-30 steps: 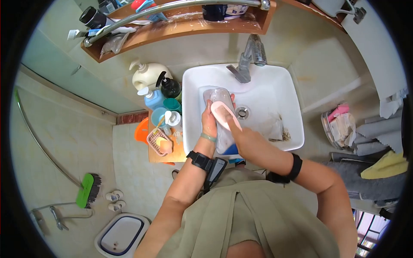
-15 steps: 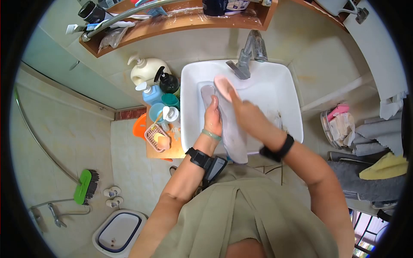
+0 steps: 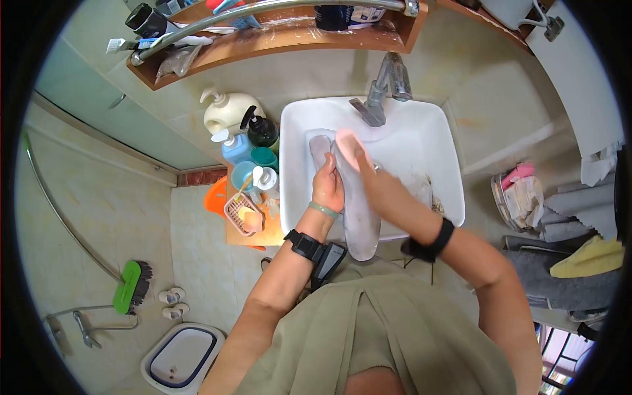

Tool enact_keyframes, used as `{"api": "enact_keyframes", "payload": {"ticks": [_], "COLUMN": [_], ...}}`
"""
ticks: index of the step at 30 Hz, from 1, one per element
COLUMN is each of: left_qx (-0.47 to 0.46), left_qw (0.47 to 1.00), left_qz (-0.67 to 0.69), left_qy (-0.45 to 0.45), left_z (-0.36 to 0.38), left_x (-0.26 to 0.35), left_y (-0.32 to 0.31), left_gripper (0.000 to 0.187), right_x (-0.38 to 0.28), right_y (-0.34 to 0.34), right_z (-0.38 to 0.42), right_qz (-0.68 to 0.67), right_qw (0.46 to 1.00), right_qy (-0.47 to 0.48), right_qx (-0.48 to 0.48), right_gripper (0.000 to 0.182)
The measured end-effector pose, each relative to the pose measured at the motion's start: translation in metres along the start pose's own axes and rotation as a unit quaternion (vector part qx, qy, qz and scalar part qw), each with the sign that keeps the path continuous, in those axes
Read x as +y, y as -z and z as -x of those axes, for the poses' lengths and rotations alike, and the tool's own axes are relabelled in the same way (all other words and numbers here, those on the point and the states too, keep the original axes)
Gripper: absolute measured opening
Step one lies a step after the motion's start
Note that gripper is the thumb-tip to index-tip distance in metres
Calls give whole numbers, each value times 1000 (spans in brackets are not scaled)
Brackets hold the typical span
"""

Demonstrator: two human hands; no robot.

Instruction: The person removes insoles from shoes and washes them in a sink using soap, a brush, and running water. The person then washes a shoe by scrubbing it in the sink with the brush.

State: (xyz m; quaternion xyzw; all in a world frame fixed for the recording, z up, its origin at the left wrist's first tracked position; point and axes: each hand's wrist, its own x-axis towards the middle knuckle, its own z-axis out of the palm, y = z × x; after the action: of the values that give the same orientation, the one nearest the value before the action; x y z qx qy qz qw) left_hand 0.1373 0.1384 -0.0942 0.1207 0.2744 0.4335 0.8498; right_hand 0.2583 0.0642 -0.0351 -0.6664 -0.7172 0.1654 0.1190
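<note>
My left hand grips a long, wet, pale grey insole-shaped piece at its left side, thumb pointing up. The piece lies lengthwise over the white sink, its rounded lower end reaching past the front rim by my clothes. A second pale grey rounded end shows left of it, partly behind my thumb. My right hand, somewhat blurred, is closed on a pink brush held against the upper part of the piece. The brush's underside is hidden.
A metal faucet stands at the sink's back. To the left are pump bottles, cups and a pink soap basket. A wooden shelf hangs above. Dark debris lies in the sink's right side.
My right hand and the brush have shifted slightly along the grey piece. The piece's lower end sits a little lower in view, and the whole view has tilted slightly.
</note>
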Motion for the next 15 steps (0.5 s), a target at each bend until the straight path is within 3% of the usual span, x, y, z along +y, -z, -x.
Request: {"api": "enact_keyframes", "payload": {"ticks": [4, 5, 7, 10, 13, 14, 15], "left_qx": [13, 17, -29, -3, 32, 36, 32], "left_qw": [1000, 1000, 998, 999, 998, 998, 998], "left_qz": [7, 7, 39, 35, 38, 40, 36], "left_qy": [11, 18, 31, 3, 41, 42, 34], "left_z": [-5, -5, -12, -18, -13, -8, -1], "left_x": [1, -7, -19, -11, 7, 6, 1], "left_y": [14, 19, 23, 30, 23, 18, 11], "left_gripper": [46, 46, 44, 43, 43, 43, 43], "right_x": [-22, -3, 14, 1, -32, -24, -11], "right_y": [0, -14, -9, -12, 2, -4, -14], "right_z": [26, 14, -19, -6, 32, 27, 16], "right_qz": [-27, 8, 1, 6, 11, 11, 16], "right_qw": [998, 1000, 1000, 998, 998, 998, 1000], "right_qy": [-9, 18, 0, 13, -16, -15, -9], "right_qx": [-51, 23, 29, 64, -63, -67, -5], "right_gripper": [64, 65, 64, 61, 59, 59, 59]}}
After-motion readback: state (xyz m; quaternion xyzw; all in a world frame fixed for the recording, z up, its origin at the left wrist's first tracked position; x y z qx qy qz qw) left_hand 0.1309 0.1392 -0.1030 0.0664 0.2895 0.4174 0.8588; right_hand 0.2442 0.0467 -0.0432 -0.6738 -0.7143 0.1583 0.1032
